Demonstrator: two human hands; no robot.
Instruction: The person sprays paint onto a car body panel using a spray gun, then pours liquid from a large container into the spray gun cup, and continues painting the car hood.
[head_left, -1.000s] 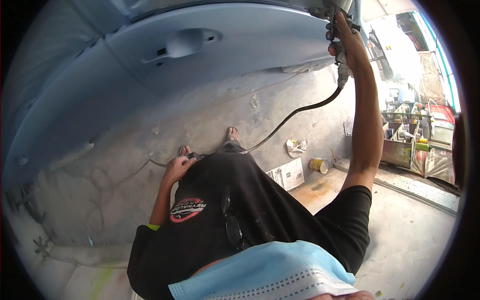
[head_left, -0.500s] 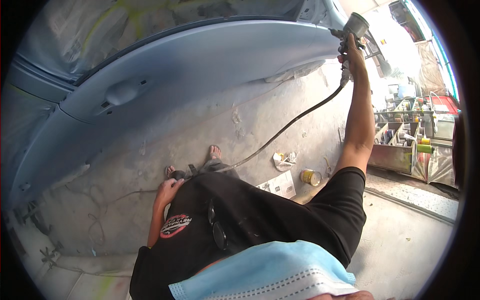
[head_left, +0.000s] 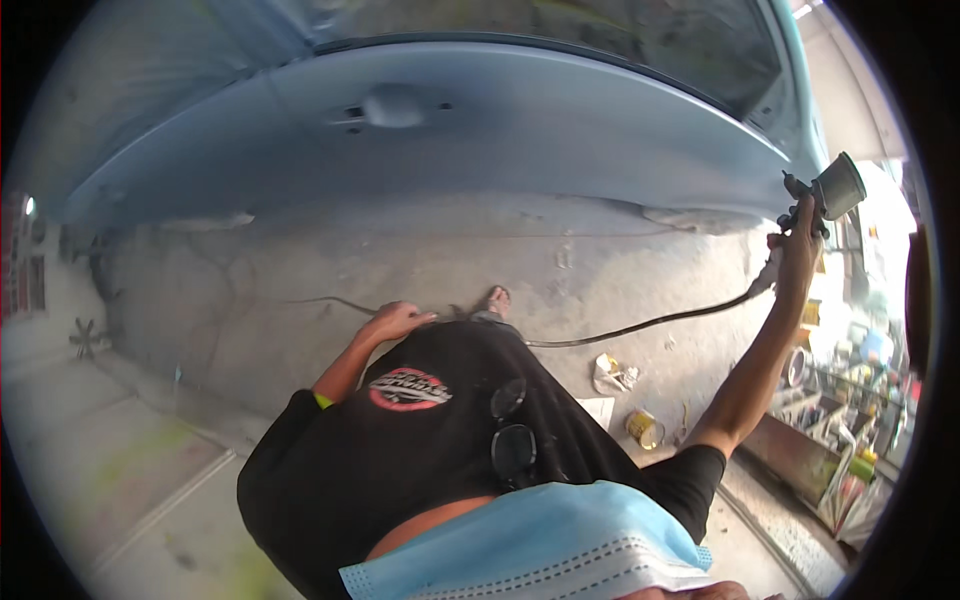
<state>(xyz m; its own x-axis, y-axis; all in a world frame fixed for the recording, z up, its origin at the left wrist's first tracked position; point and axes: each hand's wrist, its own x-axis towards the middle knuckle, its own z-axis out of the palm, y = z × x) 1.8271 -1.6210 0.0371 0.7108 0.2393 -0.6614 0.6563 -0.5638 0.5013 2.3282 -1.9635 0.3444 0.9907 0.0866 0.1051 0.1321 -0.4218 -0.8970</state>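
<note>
- Since half a second ago, the door handle sits farther right in view.
- Left hand rests against the hip, fingers loosely together, holding nothing.
- Black hose runs right across the floor.
- Right hand, raised far right, is clamped on the spray gun beside the blue car door.
</note>
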